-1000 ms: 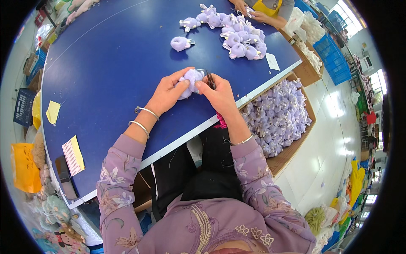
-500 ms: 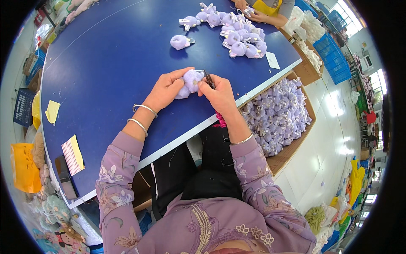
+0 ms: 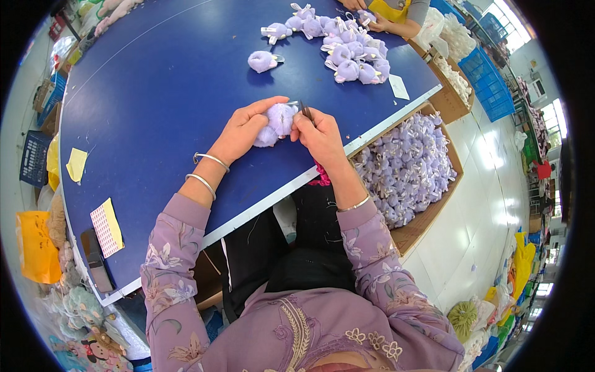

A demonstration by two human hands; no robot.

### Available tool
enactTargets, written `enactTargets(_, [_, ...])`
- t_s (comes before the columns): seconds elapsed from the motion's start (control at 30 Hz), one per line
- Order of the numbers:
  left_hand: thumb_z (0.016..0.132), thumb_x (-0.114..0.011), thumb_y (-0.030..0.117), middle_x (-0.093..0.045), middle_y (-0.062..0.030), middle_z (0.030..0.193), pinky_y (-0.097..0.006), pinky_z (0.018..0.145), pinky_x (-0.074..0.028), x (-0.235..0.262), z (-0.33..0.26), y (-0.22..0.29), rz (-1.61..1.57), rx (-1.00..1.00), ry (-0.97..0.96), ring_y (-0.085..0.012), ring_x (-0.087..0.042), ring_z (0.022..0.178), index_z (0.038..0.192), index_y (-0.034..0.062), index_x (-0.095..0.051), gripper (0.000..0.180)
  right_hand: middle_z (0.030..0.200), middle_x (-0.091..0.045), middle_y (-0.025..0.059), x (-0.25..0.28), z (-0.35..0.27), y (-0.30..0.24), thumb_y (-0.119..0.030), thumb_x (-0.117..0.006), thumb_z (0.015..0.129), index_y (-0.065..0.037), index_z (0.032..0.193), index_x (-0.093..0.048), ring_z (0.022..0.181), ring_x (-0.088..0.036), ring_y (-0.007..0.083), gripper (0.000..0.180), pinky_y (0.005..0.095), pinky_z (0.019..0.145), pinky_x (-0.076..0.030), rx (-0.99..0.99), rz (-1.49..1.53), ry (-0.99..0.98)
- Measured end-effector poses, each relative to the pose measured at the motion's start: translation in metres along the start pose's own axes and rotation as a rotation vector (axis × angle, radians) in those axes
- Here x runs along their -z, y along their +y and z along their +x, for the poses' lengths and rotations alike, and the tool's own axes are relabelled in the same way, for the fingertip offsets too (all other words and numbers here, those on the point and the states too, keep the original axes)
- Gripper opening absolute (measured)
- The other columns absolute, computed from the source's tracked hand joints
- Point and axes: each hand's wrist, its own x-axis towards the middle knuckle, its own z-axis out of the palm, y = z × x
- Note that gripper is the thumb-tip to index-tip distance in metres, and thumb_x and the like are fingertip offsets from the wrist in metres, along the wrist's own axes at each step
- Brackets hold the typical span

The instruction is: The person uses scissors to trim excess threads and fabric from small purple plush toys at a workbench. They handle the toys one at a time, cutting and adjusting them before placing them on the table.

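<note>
A lavender plush toy is held above the blue table by my left hand, fingers closed around its far and left sides. My right hand grips a slim dark tool like scissors, its tips at the toy's right side. Bright pink material shows below that hand; whether it belongs to the tool, I cannot tell. The right fingertips touch the plush. One similar toy lies alone farther off, and a pile of several more spreads beyond it.
A cardboard box full of small lavender toys stands against the table's right edge. At the far side, a co-worker's hand handles another toy. Yellow paper, a printed sheet and a dark phone-like object lie at left.
The plush has turned slightly in my left hand, and its fluffy face shows more. My right hand and the tool have shifted a little. The co-worker's hands have moved slightly.
</note>
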Motion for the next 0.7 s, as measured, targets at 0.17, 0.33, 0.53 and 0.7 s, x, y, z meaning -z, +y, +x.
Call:
enactTargets(0.17, [0.087,-0.039,0.006,-0.064,-0.0078,0.11,-0.028,0.077,-0.053,-0.001,-0.001,0.002,-0.02,0.004,0.021,-0.0131,-0.061,0.089,0.131,0.002,-0.057,0.048,0.069,-0.062,0.0014,-0.003,-0.002,-0.007,-0.02,-0.061,0.09,0.0,0.083,-0.06,0.064,-0.051,0.0063,0.021,0.0236,0.058,-0.039,0.028,-0.039,-0.009])
enactTargets(0.33, [0.09,-0.047,0.01,-0.064,-0.0066,0.11,-0.027,0.08,-0.052,0.0,-0.002,0.002,-0.042,0.064,0.026,-0.0115,-0.061,0.091,0.13,0.0023,-0.058,0.042,0.08,-0.064,0.006,-0.005,0.002,-0.001,-0.018,-0.069,0.085,0.002,0.095,-0.058,0.069,-0.057,0.0081,0.025,0.0244,0.062,-0.045,0.078,-0.025,0.038])
enactTargets(0.53, [0.09,-0.053,0.012,-0.064,-0.0018,0.11,-0.024,0.087,-0.047,-0.002,-0.003,0.0,0.085,-0.056,0.039,-0.0099,-0.059,0.098,0.128,0.0048,-0.061,0.04,0.085,-0.064,0.0077,-0.005,0.002,-0.008,-0.018,-0.071,0.083,0.005,0.105,-0.057,0.073,-0.06,0.0103,0.034,0.0257,0.064,-0.047,0.045,0.024,0.019])
enactTargets(0.7, [0.088,-0.059,0.014,-0.063,-0.0021,0.113,-0.027,0.09,-0.047,0.0,-0.003,0.0,0.15,-0.129,0.04,-0.012,-0.058,0.102,0.125,0.0056,-0.063,0.038,0.089,-0.064,0.0055,-0.002,0.002,-0.013,-0.016,-0.072,0.081,0.004,0.111,-0.057,0.078,-0.06,0.0104,0.039,0.0253,0.068,-0.048,0.029,-0.042,-0.057])
